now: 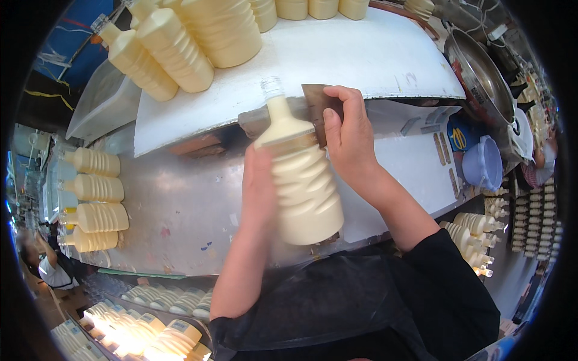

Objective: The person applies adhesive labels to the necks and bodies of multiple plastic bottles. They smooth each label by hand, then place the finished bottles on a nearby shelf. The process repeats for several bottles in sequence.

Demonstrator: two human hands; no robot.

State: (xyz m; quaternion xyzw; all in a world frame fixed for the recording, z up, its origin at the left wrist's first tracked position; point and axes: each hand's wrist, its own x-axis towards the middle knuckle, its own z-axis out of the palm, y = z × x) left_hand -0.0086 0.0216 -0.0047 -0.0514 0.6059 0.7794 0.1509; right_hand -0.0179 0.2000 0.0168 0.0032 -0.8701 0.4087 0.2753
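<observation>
A cream-coloured ribbed bottle point(304, 192) with a clear threaded neck lies tilted in front of me, its neck pointing away. Across its shoulder runs a thin brownish see-through strip point(295, 143). My left hand point(259, 186), smeared by motion, is closed against the bottle's left side; its fingertips are hard to make out. Between the thumb and fingers of my right hand point(352, 129) is a flat dark-brown piece point(315, 111), touching or very near the bottle's right shoulder. Behind the bottle's neck sits a grey block point(254, 122), partly covered.
Several similar bottles point(174, 51) stand on the raised white board point(337, 54); others point(96, 186) lie at the left of the metal table point(174, 216). At right are a lavender bucket point(483, 163), a large metal pan point(481, 72) and brown strips point(442, 148). Lower left, racks hold more bottles point(171, 340).
</observation>
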